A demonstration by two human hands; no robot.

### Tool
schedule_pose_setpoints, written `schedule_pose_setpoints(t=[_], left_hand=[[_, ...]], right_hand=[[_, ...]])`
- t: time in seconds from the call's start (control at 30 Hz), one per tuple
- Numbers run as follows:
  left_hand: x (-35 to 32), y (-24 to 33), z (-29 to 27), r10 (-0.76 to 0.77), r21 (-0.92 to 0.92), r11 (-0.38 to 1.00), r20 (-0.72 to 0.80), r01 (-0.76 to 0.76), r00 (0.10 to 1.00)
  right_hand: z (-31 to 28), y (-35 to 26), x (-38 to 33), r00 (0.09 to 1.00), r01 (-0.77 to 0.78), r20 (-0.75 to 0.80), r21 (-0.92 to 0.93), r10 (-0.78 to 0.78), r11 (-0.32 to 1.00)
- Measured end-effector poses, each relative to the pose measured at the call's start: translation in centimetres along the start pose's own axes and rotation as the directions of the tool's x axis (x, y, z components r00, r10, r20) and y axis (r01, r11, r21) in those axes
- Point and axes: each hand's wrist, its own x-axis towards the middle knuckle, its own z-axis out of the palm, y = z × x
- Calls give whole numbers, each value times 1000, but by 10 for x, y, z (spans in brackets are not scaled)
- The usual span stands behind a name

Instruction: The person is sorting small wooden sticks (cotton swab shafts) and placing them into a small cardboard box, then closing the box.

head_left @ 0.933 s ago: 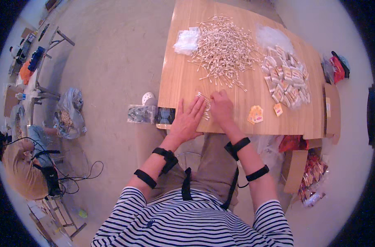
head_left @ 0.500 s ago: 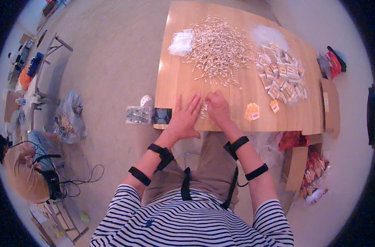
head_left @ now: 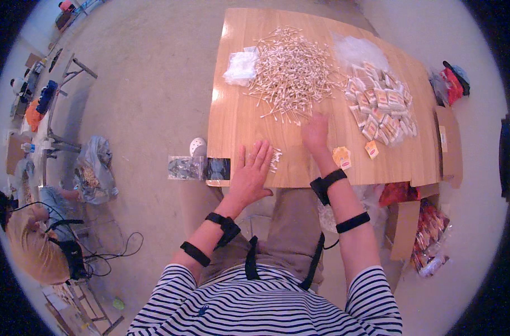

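Observation:
My left hand (head_left: 251,173) lies flat on the wooden table (head_left: 241,115), fingers stretched out. Along its fingers, on the right side, runs a short row of cotton swabs (head_left: 275,161). Close to the near edge of a big loose heap of cotton swabs (head_left: 291,73) is my right hand (head_left: 315,135), its fingers drawn together and bent. Whatever those fingers may hold is hidden. A few orange-and-white cards (head_left: 342,157) lie just right of that wrist, and a single similar card (head_left: 371,149) sits farther right.
Filled small packs (head_left: 382,106) are piled at the right, with clear plastic bags (head_left: 362,51) behind them. More bags (head_left: 241,67) lie left of the heap. Cardboard boxes (head_left: 403,227) stand by the table's right side. A person (head_left: 39,241) sits at far left.
My right hand has left the short row of swabs and moved away and to the right, toward the heap. My left hand stays flat beside the row. The view has shifted slightly.

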Motion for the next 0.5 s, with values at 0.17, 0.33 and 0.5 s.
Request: schedule_pose_setpoints(t=[0.17,0.33,0.5], left_hand=[[-2,0,0,-16,-14,1000,5,16,1000],[1,1,1,-18,-2,1000,0,18,1000],[1,3,2,-15,42,999,-27,16,1000]], right_hand=[[7,-23,6,974,-199,-51,272,220,941],[4,-17,-21,994,94,24,319,-108,943],[0,-33,-14,977,213,-44,131,-209,968]])
